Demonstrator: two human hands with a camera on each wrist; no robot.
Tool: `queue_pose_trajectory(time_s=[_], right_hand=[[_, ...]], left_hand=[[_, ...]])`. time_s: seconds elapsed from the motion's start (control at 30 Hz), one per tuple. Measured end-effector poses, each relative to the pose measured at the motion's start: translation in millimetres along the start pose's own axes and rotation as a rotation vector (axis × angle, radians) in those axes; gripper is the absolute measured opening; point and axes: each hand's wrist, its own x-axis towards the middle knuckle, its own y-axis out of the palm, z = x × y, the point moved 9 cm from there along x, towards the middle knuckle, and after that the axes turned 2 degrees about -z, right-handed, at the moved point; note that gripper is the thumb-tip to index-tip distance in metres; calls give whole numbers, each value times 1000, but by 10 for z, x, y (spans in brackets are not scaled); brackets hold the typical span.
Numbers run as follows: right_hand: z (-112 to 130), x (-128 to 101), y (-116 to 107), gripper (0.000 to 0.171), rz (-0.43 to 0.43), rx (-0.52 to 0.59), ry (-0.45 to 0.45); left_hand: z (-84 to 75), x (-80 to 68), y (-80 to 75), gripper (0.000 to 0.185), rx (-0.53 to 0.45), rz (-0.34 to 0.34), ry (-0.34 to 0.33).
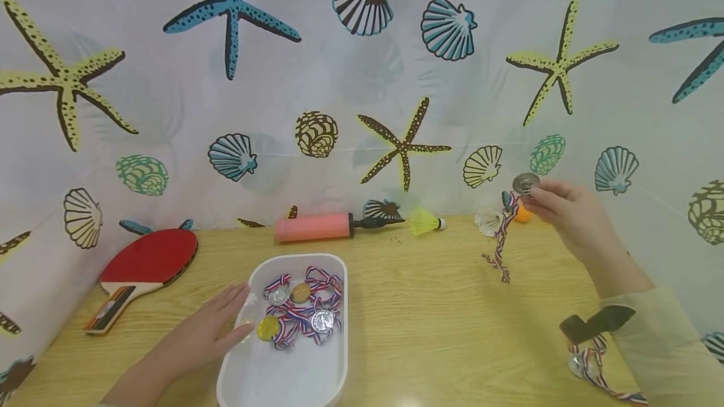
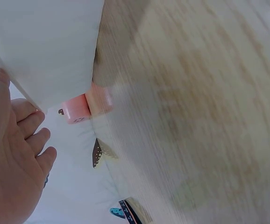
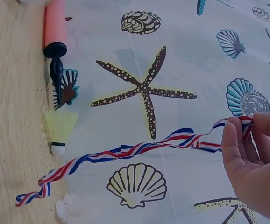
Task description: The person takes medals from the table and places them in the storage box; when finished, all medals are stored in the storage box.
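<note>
My right hand (image 1: 571,218) is raised above the far right of the table and pinches a silver medal (image 1: 526,183) by its ribbon end. Its red, white and blue ribbon (image 3: 125,153) dangles below, twisted, in the right wrist view. Against the left rim of a white plastic tub (image 1: 283,372) rests my left hand (image 1: 206,331), fingers loosely extended. In the left wrist view its fingertips (image 2: 40,116) touch the tub's edge. Inside the tub lie several medals with tangled ribbons, among them a gold medal (image 1: 268,328) and a silver medal (image 1: 323,320).
A red table tennis paddle (image 1: 149,259) lies left of the tub. Along the back are a pink hand pump (image 1: 313,227), a yellow shuttlecock (image 1: 425,222), a white shell-like object (image 1: 488,222) and an orange ball (image 1: 523,214). Another ribboned medal (image 1: 577,366) lies at the near right, partly hidden by my sleeve.
</note>
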Motion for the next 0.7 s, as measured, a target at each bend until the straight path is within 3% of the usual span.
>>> queue_pose_trajectory(time_s=[0.43,0.7], right_hand=[[85,-17,508,19,99,-57,2],[121,-11,775,13,94,-93,20]], left_hand=[[6,-5,-1,76,6,-2,-7],[2,-9,-8,76,8,-9,2]])
